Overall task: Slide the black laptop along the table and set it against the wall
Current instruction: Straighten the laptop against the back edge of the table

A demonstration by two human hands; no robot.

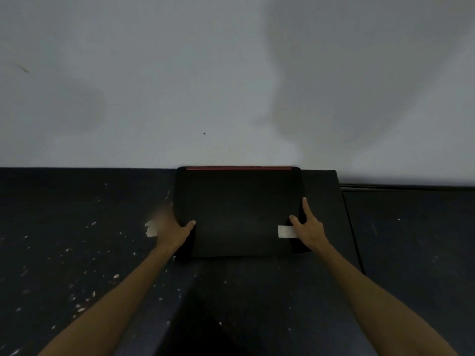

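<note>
The closed laptop [239, 211] lies at 12 o'clock, long axis parallel to the wall [231, 73], red rear edge apparently touching it. The left hand [172, 228] and right hand [308, 228] clasp its side edges on the desk [64, 227].

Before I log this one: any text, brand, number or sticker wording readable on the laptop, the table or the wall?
No text can be read anywhere in this view.
White sticker on the black laptop lid by the right hand: any print too blurred to read.
Pale tape scrap on the table by the left hand: no lettering visible.
Wall: stains only, no sign.
</note>
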